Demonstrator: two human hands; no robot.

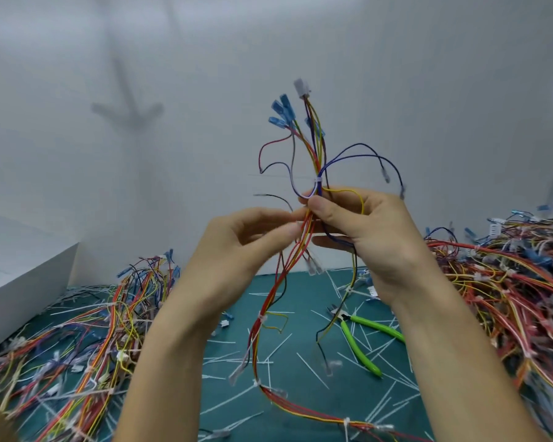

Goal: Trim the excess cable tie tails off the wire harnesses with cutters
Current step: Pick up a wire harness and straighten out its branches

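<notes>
The person held one wire harness (315, 151) up above the cutters (354, 342), the right hand (374, 237) gripping the bundle just under a white cable tie (318, 180) and the left hand (237, 250) pinching the wires just below. The green-handled cutters lay on the desk (300, 291), with cut tie tails (312, 370) strewn around them and harness heaps (508, 282) on both sides.

Blurred left hand (237, 250) fingertips (292, 230) on wire harness (317, 167); cutters (351, 341) partly behind right forearm (454, 330).
</notes>
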